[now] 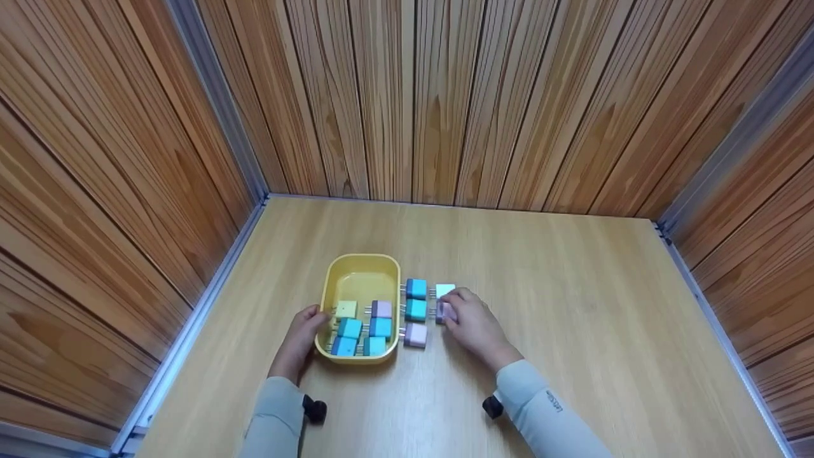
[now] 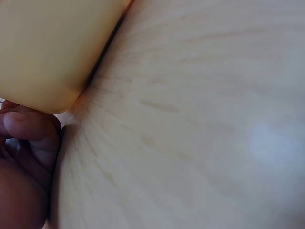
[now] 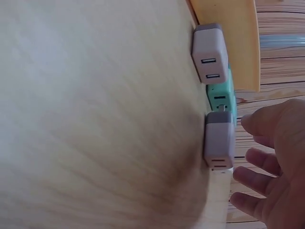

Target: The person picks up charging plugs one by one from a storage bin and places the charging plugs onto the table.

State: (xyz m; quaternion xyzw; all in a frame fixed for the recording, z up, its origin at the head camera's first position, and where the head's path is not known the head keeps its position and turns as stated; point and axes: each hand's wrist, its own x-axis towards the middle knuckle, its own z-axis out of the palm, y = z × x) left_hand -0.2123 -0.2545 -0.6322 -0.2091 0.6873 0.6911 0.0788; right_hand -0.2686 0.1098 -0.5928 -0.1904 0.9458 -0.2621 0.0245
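My left hand [image 1: 299, 337] grips the left side of a yellow plastic bin [image 1: 362, 283], thumb over its rim; in the left wrist view its fingers [image 2: 35, 129] curl beside the bin's outer wall. Several USB wall chargers lie in the bin's near half, among them a pale yellow charger [image 1: 346, 309] and a lilac charger [image 1: 381, 310]. To the right, my right hand [image 1: 477, 327] hovers over a lilac two-port charger [image 3: 219, 140] on the table. Its fingers are spread and loosely bent, with a gap to the charger in the right wrist view.
Between the bin and my right hand stands a column of chargers: a blue charger [image 1: 416, 288], a teal charger [image 1: 416, 310] and another lilac charger [image 1: 415, 335]. A pale mint charger [image 1: 445, 290] sits just beyond my right fingers. Wood-panelled walls [image 1: 439, 102] enclose the table [image 1: 572, 305].
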